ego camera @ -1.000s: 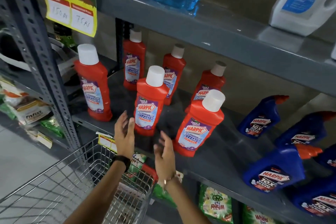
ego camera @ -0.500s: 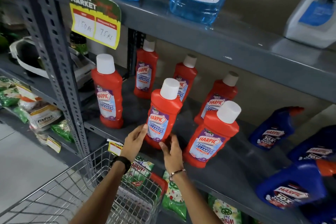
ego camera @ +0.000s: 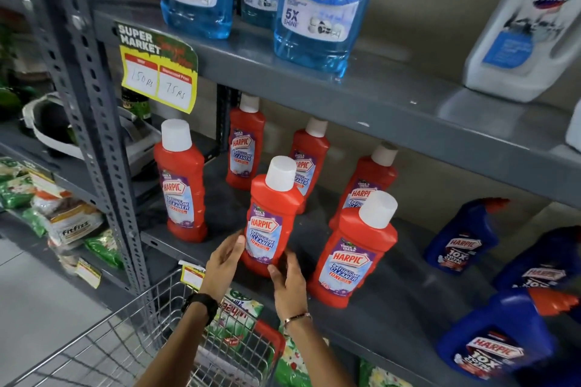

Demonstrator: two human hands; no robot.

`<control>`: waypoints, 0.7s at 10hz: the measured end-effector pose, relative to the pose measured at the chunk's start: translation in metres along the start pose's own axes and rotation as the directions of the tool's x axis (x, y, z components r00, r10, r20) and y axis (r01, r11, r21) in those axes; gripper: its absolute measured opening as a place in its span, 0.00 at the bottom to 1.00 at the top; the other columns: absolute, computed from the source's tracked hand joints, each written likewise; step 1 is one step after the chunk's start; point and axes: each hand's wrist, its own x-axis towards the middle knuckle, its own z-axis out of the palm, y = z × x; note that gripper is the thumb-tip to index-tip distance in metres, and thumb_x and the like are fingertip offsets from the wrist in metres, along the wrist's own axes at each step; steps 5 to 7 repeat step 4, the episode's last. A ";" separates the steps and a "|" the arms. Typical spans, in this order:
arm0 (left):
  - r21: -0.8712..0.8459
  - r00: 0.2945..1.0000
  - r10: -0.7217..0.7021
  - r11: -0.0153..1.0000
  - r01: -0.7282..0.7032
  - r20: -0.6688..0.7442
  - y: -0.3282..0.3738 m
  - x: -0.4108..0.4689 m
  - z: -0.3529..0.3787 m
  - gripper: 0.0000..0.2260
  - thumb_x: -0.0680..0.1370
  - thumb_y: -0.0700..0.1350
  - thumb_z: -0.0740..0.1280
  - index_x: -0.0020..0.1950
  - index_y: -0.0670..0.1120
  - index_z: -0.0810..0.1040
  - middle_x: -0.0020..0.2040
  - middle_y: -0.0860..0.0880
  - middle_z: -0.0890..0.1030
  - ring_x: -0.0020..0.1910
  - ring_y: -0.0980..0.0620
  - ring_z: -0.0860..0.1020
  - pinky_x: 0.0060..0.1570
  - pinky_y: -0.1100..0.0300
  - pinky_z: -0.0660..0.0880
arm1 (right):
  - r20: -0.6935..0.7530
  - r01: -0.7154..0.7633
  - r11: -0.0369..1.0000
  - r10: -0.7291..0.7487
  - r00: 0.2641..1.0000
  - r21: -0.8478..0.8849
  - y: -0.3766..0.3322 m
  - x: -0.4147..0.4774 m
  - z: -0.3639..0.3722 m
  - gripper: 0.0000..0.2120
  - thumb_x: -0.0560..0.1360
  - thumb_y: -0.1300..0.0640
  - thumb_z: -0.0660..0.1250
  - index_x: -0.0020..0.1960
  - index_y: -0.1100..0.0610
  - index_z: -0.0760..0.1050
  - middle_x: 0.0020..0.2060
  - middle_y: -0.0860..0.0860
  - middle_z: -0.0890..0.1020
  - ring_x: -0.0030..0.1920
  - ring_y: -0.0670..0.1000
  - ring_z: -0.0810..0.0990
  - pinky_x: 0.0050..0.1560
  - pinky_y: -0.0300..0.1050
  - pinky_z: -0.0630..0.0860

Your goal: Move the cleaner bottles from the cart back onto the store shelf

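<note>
Loosely both hands cup red bottle point(ego camera: 273, 217)

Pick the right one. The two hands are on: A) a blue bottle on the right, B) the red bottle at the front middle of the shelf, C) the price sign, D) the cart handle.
B: the left hand and right hand cup the base of the front-middle red bottle, which stands on the shelf.
</note>
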 end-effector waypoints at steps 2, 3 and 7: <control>-0.040 0.940 0.181 0.979 -0.201 -0.289 0.016 -0.046 0.007 0.13 0.77 0.47 0.60 0.61 0.52 0.73 0.64 0.48 0.75 0.65 0.54 0.71 0.63 0.56 0.68 | -0.111 0.120 0.985 -0.107 0.988 0.126 0.000 -0.048 -0.011 0.19 0.78 0.61 0.58 0.65 0.44 0.62 0.67 0.47 0.69 0.68 0.48 0.68 0.68 0.39 0.65; 0.030 0.902 0.344 0.937 -0.348 -0.260 0.042 -0.070 0.029 0.14 0.77 0.47 0.60 0.62 0.52 0.73 0.64 0.49 0.75 0.62 0.62 0.72 0.60 0.61 0.72 | -0.131 0.204 0.963 -0.183 0.974 0.176 -0.014 -0.069 -0.033 0.18 0.78 0.58 0.58 0.61 0.37 0.64 0.65 0.42 0.70 0.67 0.43 0.68 0.65 0.29 0.64; 0.169 0.772 0.593 0.805 -0.569 -0.228 0.094 -0.090 0.059 0.13 0.79 0.46 0.59 0.62 0.47 0.73 0.63 0.45 0.76 0.63 0.55 0.73 0.62 0.55 0.72 | -0.208 0.418 0.891 -0.380 0.901 0.180 -0.046 -0.080 -0.074 0.18 0.78 0.60 0.59 0.61 0.39 0.66 0.64 0.38 0.70 0.66 0.37 0.68 0.66 0.28 0.64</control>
